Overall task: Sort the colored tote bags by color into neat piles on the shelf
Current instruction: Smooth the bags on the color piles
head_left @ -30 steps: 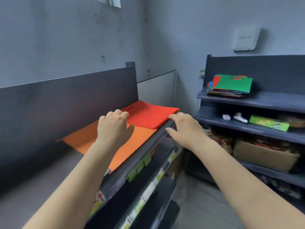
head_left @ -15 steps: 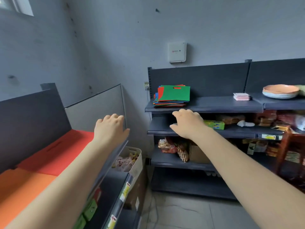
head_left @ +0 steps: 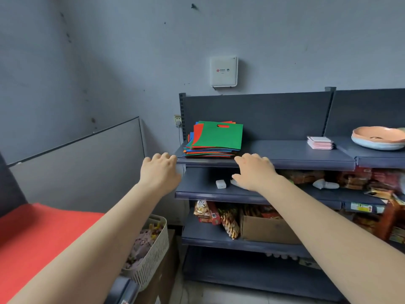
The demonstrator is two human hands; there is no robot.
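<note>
While both bare arms reach forward, the dark grey metal shelving unit [head_left: 285, 154] stands against the wall, its top shelf carrying the task's mixed stack of flat fabric tote bags [head_left: 215, 139], green on top with red, blue and orange edges showing beneath. At lower left, a flat red tote bag [head_left: 43, 233] lies on a nearer surface. Just before the stack's front edge, the left hand [head_left: 161, 172] and right hand [head_left: 255, 172] hover with fingers loosely spread, holding nothing. Farther right on the top shelf sit a shallow peach-and-white bowl [head_left: 378, 140] and a small pile of pink-edged white cards [head_left: 321, 142].
</note>
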